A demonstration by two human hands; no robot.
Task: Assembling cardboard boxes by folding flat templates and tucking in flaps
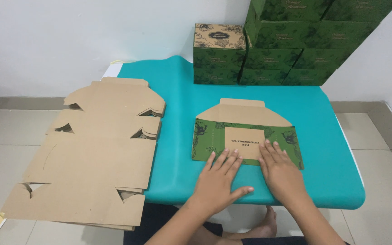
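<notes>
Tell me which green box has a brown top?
The single green box standing at the left end of the stack on the teal mat. Its lid is brown with a leaf pattern; the other boxes show only green.

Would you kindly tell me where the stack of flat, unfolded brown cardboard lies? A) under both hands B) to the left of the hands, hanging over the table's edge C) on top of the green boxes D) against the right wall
B: the brown cardboard stack lies left of both hands, overhanging the teal table.

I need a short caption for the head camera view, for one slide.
Both hands, left hand and right hand, press a folded green box blank flat on a teal mat.
</notes>
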